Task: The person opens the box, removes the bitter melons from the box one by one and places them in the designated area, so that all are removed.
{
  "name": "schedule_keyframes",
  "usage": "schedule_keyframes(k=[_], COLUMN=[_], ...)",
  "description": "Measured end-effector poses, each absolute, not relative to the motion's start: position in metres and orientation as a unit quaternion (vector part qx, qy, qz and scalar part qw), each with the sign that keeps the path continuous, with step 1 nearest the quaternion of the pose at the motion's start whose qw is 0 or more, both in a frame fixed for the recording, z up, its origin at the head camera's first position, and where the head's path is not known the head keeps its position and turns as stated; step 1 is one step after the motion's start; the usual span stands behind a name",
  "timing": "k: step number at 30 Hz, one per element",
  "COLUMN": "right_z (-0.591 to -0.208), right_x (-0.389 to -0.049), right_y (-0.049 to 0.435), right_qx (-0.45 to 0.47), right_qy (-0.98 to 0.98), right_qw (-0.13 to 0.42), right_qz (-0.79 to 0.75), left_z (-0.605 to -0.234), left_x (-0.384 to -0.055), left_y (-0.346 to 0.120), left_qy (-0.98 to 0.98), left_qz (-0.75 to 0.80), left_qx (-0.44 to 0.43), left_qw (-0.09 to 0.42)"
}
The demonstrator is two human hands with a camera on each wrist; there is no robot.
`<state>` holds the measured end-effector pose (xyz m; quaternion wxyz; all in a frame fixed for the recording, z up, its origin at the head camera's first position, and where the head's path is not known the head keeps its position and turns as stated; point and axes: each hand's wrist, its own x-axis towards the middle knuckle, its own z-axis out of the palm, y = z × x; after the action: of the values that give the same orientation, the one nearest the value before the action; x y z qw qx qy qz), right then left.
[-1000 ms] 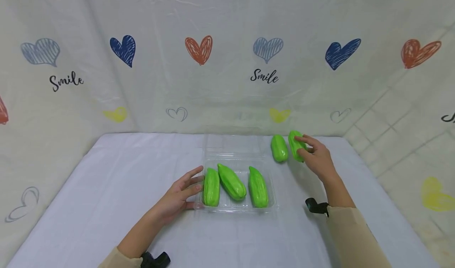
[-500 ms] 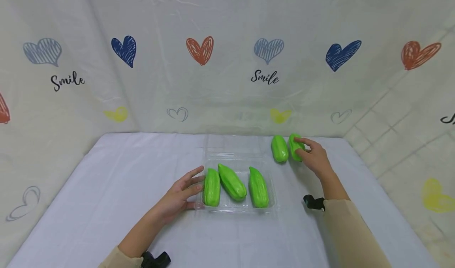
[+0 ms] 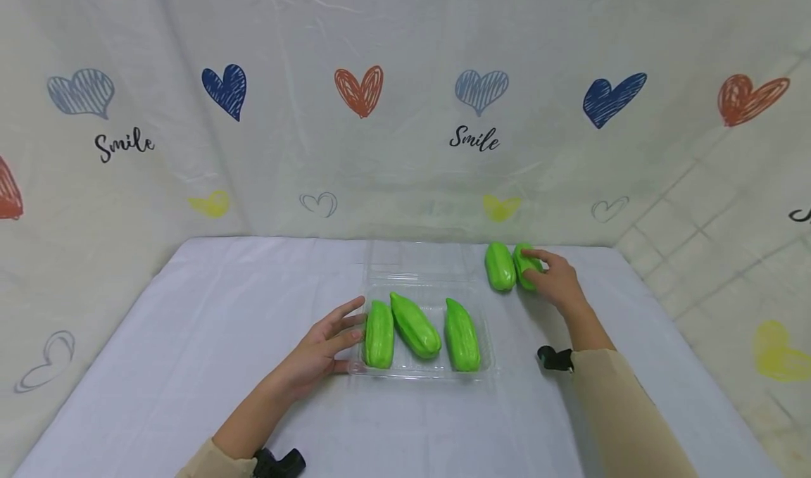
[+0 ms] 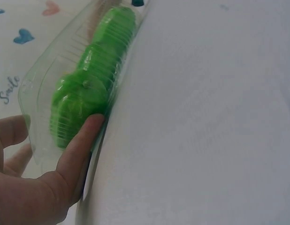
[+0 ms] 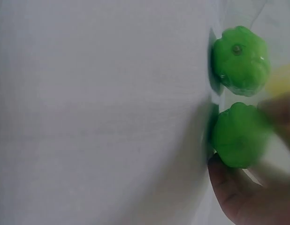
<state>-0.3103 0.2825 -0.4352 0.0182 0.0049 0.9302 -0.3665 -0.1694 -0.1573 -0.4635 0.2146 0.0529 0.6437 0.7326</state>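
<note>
White all over, the desk (image 3: 418, 429) stood before a sheet (image 3: 405, 154) with hearts (image 3: 359, 91). Three green veggies (image 3: 415, 325) lay in the clear box (image 3: 421, 375). Left of it, the left hand (image 3: 319, 351) touched its side, fingers spread. Behind it to the right, the right hand (image 3: 557, 281) pinched a fourth veggie (image 3: 529, 264) in bent fingers, near a fifth veggie (image 3: 500, 267).

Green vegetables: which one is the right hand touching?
The rightmost green vegetable, outside the clear container: the right hand pinches it, and none of the others.

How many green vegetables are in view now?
5. The clear container holds a left vegetable, a middle vegetable and a right vegetable. To its far right, a loose vegetable lies on the table, and a held vegetable is in the right hand. None appears hidden.
</note>
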Motion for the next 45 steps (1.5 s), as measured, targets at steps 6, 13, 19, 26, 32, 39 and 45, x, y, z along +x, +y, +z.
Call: schedule_keyframes(k=[6, 13, 19, 26, 32, 39, 45], right_z=[-0.436, -0.43, -0.423, -0.414, -0.403, -0.39, -0.377], right_x=[-0.311, -0.308, -0.298, -0.279, -0.264, -0.25, -0.237], right_y=[0.281, 0.28, 0.279, 0.269, 0.253, 0.233, 0.214], right_qx=[0.006, -0.002, -0.019, -0.054, -0.072, -0.101, -0.123], right_qy=[0.934, 0.933, 0.937, 0.934, 0.924, 0.903, 0.888], right_qw=[0.021, 0.024, -0.008, -0.063, -0.082, -0.098, -0.101], right_qz=[-0.358, -0.36, -0.348, -0.347, -0.368, -0.405, -0.431], left_z=[-0.463, -0.463, -0.463, -0.464, -0.464, -0.463, -0.462], left_x=[-0.17, -0.17, -0.17, -0.17, -0.17, -0.169, -0.169], left_y=[-0.157, -0.157, -0.157, -0.157, -0.156, -0.156, -0.156], left_qy=[0.644, 0.647, 0.647, 0.647, 0.647, 0.649, 0.647], left_qz=[0.732, 0.73, 0.73, 0.73, 0.73, 0.729, 0.73], left_qx=[0.056, 0.053, 0.053, 0.051, 0.05, 0.051, 0.051], left_qw=[0.215, 0.213, 0.213, 0.214, 0.214, 0.213, 0.214])
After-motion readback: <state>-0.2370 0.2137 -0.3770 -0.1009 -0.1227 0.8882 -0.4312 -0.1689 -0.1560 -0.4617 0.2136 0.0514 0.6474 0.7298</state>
